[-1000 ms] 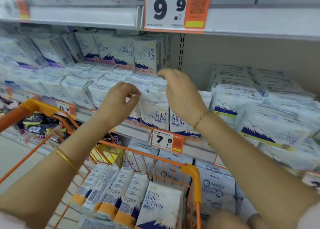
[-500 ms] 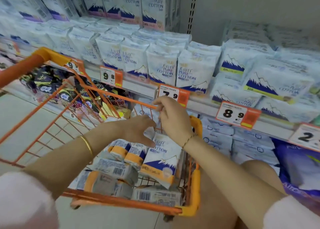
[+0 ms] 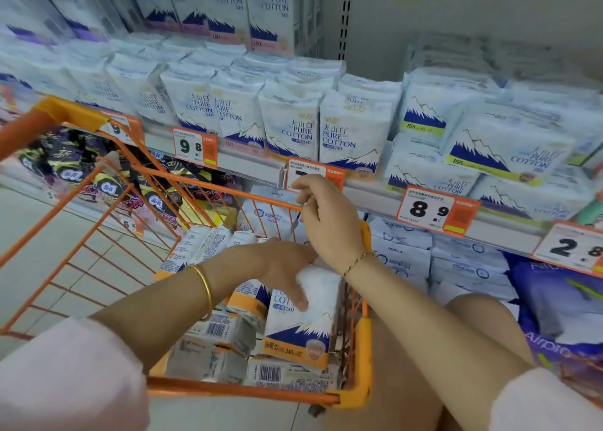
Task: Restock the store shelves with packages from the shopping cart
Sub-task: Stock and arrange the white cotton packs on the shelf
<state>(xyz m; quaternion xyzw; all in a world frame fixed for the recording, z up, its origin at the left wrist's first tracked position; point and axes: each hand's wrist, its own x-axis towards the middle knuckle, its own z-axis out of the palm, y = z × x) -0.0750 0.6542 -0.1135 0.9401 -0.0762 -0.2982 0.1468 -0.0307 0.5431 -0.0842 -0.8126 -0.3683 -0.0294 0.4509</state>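
Several plastic-wrapped packs fill the near end of the shopping cart (image 3: 244, 391), and the one being taken is the upright package (image 3: 300, 332) with the blue mountain and orange band, standing against the cart's right side wall. It looks light and soft: a film bag over padded contents that will give under pressure, with a slick skin that could slide from a loose hold. A firm grasp across the top edge or around the narrow sides therefore seems the best place to take it, and squeezing should do no harm. The left hand (image 3: 280, 267) reaches down into the cart from the left with the wrist bent, and its fingers (image 3: 301, 303) curl over the package's top and down its front face, gripping it. The right hand (image 3: 329, 222) hovers higher, over the cart's far rim and just below a price tag (image 3: 308, 173) on the shelf (image 3: 372, 195); its fingers are curled, but whether they pinch anything cannot be told.
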